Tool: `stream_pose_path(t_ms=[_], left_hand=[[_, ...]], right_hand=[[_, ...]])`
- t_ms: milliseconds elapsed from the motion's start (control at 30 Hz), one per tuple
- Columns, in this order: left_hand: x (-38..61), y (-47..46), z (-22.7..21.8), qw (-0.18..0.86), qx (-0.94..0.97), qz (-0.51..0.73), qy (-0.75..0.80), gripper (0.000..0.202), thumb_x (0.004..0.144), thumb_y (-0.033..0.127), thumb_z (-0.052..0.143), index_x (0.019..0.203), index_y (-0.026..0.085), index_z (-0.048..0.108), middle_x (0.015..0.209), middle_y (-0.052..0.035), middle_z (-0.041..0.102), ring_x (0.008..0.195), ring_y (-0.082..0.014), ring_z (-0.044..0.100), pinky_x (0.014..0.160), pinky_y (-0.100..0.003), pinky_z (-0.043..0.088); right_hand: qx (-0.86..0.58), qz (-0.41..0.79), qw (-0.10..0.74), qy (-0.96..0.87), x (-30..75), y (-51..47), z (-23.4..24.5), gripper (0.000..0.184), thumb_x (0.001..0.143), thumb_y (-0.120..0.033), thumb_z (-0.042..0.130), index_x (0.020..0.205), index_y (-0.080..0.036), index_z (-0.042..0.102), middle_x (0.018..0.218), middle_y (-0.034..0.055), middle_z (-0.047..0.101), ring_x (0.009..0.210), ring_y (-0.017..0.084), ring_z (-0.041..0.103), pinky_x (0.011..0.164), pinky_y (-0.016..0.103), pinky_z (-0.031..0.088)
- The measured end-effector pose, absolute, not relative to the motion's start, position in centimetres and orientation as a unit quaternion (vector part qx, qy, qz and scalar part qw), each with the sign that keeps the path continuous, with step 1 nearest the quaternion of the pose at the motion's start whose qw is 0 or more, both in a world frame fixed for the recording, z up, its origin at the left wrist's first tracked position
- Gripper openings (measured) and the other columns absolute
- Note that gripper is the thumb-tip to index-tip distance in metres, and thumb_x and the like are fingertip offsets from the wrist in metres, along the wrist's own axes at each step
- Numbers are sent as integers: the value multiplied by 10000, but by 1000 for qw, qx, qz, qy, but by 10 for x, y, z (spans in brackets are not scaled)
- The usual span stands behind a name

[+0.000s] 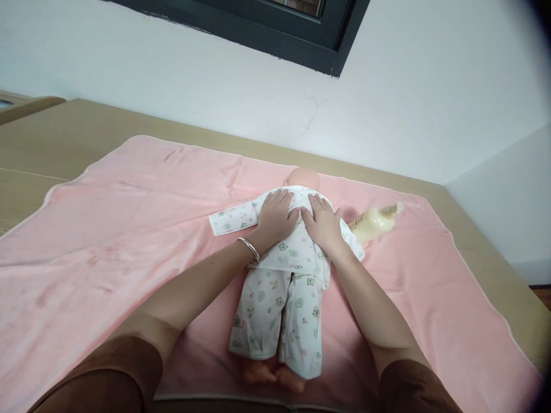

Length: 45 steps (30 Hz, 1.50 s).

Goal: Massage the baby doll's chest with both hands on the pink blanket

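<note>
A baby doll [302,178] lies face down, its head toward the wall and its feet toward me. It wears a white pajama top [293,252] and matching pants [260,310] with small green animal prints. My left hand [278,217] rests flat on the left side of the doll's upper back, fingers stretched out. Beside it, my right hand [323,222] lies flat on the right side of the back, the two thumbs close together. Both palms touch the cloth and hold nothing. A pale yellow bottle [376,222] with a pump top lies on its side, right of the doll.
A pink blanket [129,229] with a light edge spreads under the doll over a wooden table [103,123]. Behind the table rises a white wall [241,103] with a dark window frame [297,43].
</note>
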State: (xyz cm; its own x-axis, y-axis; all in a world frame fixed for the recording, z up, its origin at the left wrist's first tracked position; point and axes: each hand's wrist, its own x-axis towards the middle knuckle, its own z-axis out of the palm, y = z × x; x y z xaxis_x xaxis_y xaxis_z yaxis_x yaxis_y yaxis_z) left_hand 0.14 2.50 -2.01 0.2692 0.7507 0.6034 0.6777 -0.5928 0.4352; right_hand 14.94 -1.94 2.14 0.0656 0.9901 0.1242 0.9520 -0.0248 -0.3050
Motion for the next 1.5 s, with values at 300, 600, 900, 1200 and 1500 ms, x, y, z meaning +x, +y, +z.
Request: stream_pose_path(t_ms=[300, 600, 900, 1200, 1500], left_hand=[[4, 26, -24, 60, 784, 400, 471, 425, 925, 321, 527, 1290, 111, 588, 1357, -196, 629, 1321, -352, 546, 1163, -535, 404], [3, 31, -36, 120, 748, 449, 474, 603, 1040, 501, 284, 1511, 132, 363, 1546, -211, 459, 1470, -333, 400, 1204, -550, 333], [-3, 27, -36, 176, 698, 532, 446, 619, 1053, 537, 123, 1560, 206, 251, 1581, -176, 417, 1482, -255, 396, 1179, -477, 392], [-4, 30, -31, 171, 721, 520, 425, 697, 1028, 611, 86, 1518, 183, 333, 1506, -181, 507, 1409, -269, 484, 1160, -461, 403], [-2, 31, -34, 225, 696, 548, 406, 750, 1005, 675, 155, 1507, 159, 364, 1519, -203, 488, 1425, -321, 459, 1187, -521, 345]], right_hand=[[-742, 74, 168, -644, 145, -22, 19, 621, 1027, -529, 255, 1555, -223, 370, 1670, 158, 272, 1556, 389, 180, 1155, 753, 156], [-671, -28, 248, -699, 130, -39, 22, 521, 989, -326, 368, 1483, -193, 465, 1696, 148, 192, 1586, 317, 85, 1204, 689, 136], [-630, 62, 246, -734, 138, -34, 23, 534, 1020, -339, 332, 1496, -146, 481, 1661, 147, 303, 1566, 263, 212, 1256, 536, 195], [-625, 108, 279, -721, 149, -31, 31, 536, 1026, -381, 334, 1479, -152, 508, 1653, 146, 320, 1555, 244, 256, 1258, 503, 223], [-574, 67, 222, -785, 151, -22, 17, 559, 1018, -413, 373, 1522, -186, 450, 1669, 134, 283, 1573, 322, 168, 1249, 617, 135]])
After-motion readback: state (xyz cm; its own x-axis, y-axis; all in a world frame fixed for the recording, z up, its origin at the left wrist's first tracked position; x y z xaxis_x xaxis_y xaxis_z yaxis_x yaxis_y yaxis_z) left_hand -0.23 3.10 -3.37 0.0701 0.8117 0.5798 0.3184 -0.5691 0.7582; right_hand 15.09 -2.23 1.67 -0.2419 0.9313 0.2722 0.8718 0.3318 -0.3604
